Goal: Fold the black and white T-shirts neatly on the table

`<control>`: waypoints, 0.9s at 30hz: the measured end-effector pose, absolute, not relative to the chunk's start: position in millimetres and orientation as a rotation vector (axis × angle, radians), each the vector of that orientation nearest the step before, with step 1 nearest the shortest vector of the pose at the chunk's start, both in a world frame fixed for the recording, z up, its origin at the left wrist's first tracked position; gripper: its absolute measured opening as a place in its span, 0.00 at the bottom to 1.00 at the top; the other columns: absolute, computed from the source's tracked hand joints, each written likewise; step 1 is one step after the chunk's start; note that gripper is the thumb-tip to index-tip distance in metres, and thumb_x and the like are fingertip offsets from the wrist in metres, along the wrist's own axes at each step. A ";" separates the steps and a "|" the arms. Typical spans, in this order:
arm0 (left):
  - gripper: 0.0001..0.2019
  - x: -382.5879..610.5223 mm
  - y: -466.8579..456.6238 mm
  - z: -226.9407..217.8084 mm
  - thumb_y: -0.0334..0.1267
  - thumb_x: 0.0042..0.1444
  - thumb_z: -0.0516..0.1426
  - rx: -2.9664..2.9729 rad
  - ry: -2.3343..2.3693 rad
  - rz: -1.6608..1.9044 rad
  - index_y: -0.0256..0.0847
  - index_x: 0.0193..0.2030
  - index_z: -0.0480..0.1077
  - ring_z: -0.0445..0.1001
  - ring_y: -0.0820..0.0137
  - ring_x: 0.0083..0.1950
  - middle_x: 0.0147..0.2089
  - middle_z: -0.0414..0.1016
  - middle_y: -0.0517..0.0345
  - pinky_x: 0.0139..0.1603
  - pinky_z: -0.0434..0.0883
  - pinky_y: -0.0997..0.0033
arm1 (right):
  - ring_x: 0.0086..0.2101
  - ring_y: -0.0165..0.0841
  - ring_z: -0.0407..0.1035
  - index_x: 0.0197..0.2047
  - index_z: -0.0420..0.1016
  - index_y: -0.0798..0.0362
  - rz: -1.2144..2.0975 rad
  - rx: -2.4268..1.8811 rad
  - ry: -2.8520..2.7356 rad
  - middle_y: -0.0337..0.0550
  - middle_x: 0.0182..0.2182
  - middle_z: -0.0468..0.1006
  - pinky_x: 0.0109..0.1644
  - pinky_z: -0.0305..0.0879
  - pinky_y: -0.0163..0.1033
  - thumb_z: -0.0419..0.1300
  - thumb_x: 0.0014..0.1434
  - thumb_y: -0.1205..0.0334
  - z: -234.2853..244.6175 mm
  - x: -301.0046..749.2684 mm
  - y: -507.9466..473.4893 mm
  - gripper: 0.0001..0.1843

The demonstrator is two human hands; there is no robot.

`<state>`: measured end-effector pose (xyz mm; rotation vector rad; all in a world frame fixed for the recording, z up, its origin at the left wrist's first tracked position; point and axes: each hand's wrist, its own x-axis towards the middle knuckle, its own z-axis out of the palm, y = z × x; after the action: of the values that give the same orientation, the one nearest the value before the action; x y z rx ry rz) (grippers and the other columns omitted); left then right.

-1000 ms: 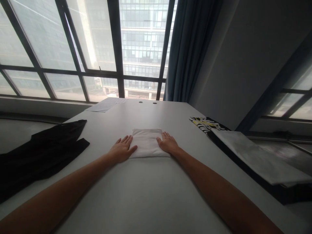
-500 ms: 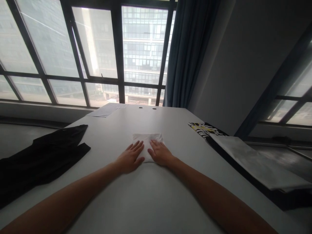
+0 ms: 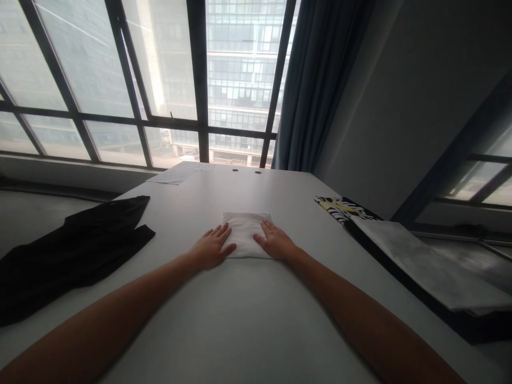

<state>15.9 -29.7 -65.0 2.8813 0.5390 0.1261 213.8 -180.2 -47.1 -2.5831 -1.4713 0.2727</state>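
A white folded cloth, roughly square, lies flat on the white table in front of me. My left hand rests palm down at its left edge, fingers stretched out and pointing away from me. On the right edge lies my right hand, flat too, with its thumb reaching in over the fabric. Neither hand grips anything. What kind of item the cloth is cannot be made out from its folds.
Black garments spread over the table's left side. On the right lie a black, white and yellow patterned fabric and a pale grey sheet-like piece over something black. Paper sheets lie at the far left, near the window.
My hands have moved apart from the middle of the white cloth toward its left and right edges, uncovering its centre. The view has shifted slightly.
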 end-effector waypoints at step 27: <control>0.31 16.9 -14.2 -76.3 0.50 0.73 0.36 2.877 0.564 0.411 0.40 0.71 0.65 0.57 0.55 0.75 0.71 0.66 0.49 0.72 0.59 0.48 | 0.44 0.35 0.76 0.53 0.76 0.51 0.224 -1.711 -0.993 0.43 0.46 0.82 0.54 0.71 0.42 0.64 0.52 0.63 -63.0 254.0 -175.8 0.23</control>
<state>16.9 -14.2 -76.3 2.8774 0.5642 0.4110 254.0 -175.8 -63.0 -1.7105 -0.9933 0.2242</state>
